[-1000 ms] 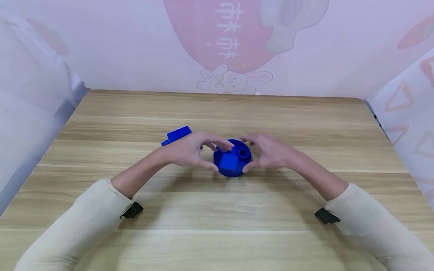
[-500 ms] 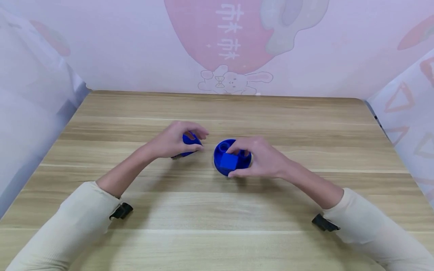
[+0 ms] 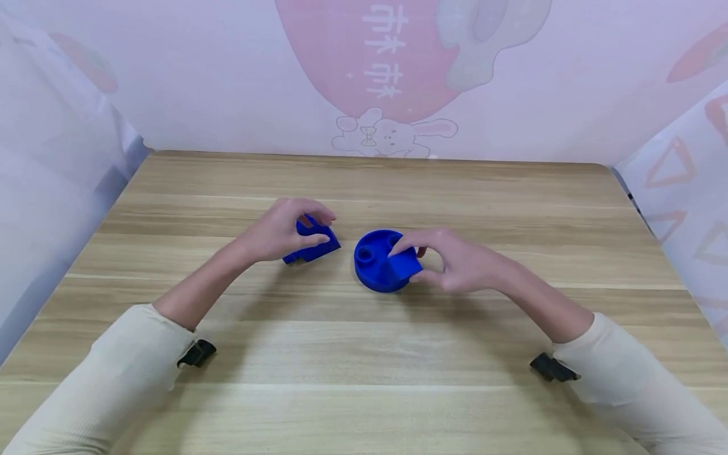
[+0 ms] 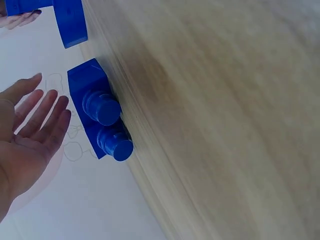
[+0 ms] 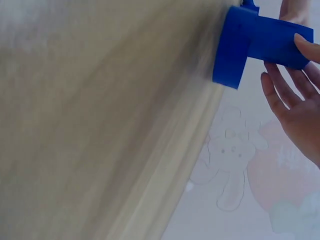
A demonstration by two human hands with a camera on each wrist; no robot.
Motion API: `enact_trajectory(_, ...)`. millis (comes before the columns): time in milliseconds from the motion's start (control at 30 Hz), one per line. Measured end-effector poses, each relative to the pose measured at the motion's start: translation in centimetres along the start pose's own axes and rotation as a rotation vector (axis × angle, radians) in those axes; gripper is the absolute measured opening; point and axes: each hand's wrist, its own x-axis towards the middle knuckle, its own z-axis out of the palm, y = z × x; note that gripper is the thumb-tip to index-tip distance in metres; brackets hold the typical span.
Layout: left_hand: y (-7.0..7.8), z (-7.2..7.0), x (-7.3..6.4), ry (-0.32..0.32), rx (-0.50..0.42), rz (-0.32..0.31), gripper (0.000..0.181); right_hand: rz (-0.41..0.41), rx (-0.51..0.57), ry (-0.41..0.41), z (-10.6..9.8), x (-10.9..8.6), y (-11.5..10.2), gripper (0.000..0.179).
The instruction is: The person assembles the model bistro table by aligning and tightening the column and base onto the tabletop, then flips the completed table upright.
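Observation:
A round blue base (image 3: 380, 278) with a raised rim and two round sockets lies on the table, and a rectangular blue post (image 3: 405, 264) rises from it. My right hand (image 3: 461, 260) pinches this post between thumb and fingers; the right wrist view shows the thumb on the post (image 5: 280, 41). To the left lies a blue block (image 3: 318, 248), partly covered by my left hand (image 3: 279, 232). Two round stepped pegs (image 4: 102, 107) stick out of that block in the left wrist view. There my left hand (image 4: 35, 130) has its fingers extended beside the block, with a gap between.
The wood-grain table (image 3: 364, 354) reaches back to a pale wall sheet (image 3: 227, 76) printed with a rabbit and pink shapes. White sheeting (image 3: 51, 158) hangs at the left side, and a similar printed sheet (image 3: 682, 177) at the right. Dark clips sit on both sleeves.
My left hand moved left from the round base to the blue block, which has turned. My right hand took hold of the post, and the base turned counterclockwise with it.

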Motion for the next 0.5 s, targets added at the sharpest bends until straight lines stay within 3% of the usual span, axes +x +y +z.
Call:
enact_trajectory(200,0.2,0.2,0.0,0.01,0.054,-0.029,0.022,0.017,-0.012,-0.007,-0.6,-0.5,0.1,0.042)
enact_trajectory(367,0.5,0.5,0.0,0.0,0.134,-0.069,0.03,0.092,-0.064,0.098,0.0,-0.4,-0.2,0.063)
enact_trajectory(500,0.6,0.7,0.0,-0.005,0.203,-0.082,0.037,0.161,-0.073,0.171,0.6,-0.3,-0.4,0.06)
